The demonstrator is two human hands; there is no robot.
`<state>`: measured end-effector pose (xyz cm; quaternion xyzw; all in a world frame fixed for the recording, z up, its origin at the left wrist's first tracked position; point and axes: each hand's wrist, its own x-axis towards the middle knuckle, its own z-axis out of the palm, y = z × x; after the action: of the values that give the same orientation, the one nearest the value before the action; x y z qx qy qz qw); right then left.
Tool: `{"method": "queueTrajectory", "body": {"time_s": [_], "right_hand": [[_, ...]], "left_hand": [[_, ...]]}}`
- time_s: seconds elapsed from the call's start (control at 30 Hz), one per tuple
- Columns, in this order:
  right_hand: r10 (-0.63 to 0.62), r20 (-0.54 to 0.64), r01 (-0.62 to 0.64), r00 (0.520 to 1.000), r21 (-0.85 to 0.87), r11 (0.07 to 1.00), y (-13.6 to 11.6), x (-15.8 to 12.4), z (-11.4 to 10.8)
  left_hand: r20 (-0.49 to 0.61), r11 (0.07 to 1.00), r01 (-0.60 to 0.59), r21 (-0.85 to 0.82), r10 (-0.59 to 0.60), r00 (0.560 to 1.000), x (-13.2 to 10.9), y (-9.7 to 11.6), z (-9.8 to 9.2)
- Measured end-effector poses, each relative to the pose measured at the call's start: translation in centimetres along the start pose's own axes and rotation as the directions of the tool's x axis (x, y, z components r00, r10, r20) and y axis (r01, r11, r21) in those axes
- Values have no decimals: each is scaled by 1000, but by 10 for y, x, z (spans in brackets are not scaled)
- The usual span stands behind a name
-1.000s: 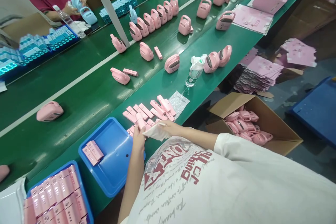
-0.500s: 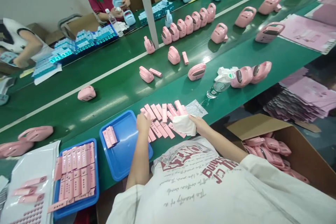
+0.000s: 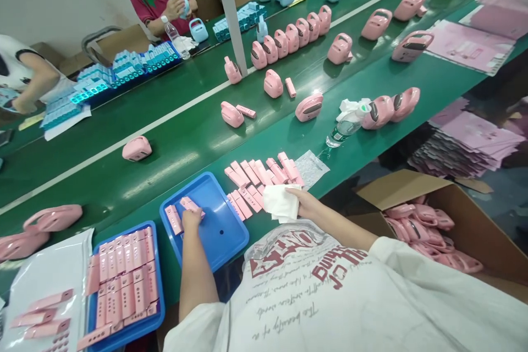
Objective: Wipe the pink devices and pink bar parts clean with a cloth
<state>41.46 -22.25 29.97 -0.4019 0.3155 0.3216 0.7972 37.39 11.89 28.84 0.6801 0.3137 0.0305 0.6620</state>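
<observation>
My left hand (image 3: 192, 220) is over the left part of a shallow blue tray (image 3: 225, 250), its fingers closed on a pink rectangular piece (image 3: 190, 204). Beside that piece, another pink piece (image 3: 174, 219) lies in the tray. A folded white cloth (image 3: 281, 203) hangs from my right hand (image 3: 306, 202), pinched between thumb and fingers. Just beyond the cloth, several similar pink pieces (image 3: 258, 171) lie in uneven rows on the green table. A flat clear plastic bag (image 3: 311, 170) lies to the right of them.
A second blue tray (image 3: 159, 300) full of pink pieces sits at left. Pink handled cases (image 3: 309, 107) are spread along the green belt (image 3: 181, 121). A water bottle (image 3: 344, 131) leans at right, and a cardboard box (image 3: 383, 190) holds pink cases. Co-workers handle blue cases across the belt.
My left hand has moved left from the loose pink pieces into the blue tray, with a pink piece in its fingers. The right hand still holds the cloth and has shifted slightly.
</observation>
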Motion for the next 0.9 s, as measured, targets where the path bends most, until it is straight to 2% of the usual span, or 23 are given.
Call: {"method": "queueTrajectory", "body": {"time_s": [0.13,0.27,0.33,0.37,0.43,0.47,0.5,0.53,0.6,0.63,0.67,0.73,0.8,0.83,0.9], "right_hand": [[12,-30,-11,999,55,998,2,-2,5],[-77,-22,79,997,87,993,-5,-12,16],[-160,32,159,987,50,986,-12,-22,27],[-208,76,208,975,18,978,-16,-29,34],[-313,215,333,925,-65,941,-26,-44,48],[-372,297,420,879,-114,900,-32,-51,55],[-444,379,530,812,-159,833,-37,-58,61],[-514,465,650,721,-197,734,-42,-64,65],[-608,618,859,498,-256,444,-47,-72,71],[-612,684,917,397,-281,281,-48,-74,72],[-589,739,942,326,-310,132,-46,-74,72],[-498,830,935,251,-342,-99,-39,-72,68],[-336,926,933,172,-263,-246,-30,-70,62],[-240,964,941,118,-185,-283,-27,-69,59],[-111,993,956,27,-58,-289,-26,-68,55]], "left_hand": [[130,996,83,42,-88,988,-17,8,24],[342,999,40,-14,-33,939,-64,34,55],[441,999,21,-50,3,898,-89,53,73],[498,994,-4,-109,59,865,-101,62,82],[563,982,-11,-186,116,818,-118,77,99],[582,977,-7,-211,132,802,-124,83,106],[594,975,2,-224,135,793,-129,87,112],[601,973,16,-231,129,788,-131,90,117],[602,970,54,-235,102,792,-134,94,124],[596,969,74,-236,84,799,-134,94,127],[592,967,99,-233,60,804,-134,95,129],[553,960,149,-235,5,833,-134,97,133],[458,944,191,-269,-49,888,-135,99,138],[407,932,210,-295,-76,910,-135,100,140],[332,908,217,-359,-93,939,-136,102,143]]}}
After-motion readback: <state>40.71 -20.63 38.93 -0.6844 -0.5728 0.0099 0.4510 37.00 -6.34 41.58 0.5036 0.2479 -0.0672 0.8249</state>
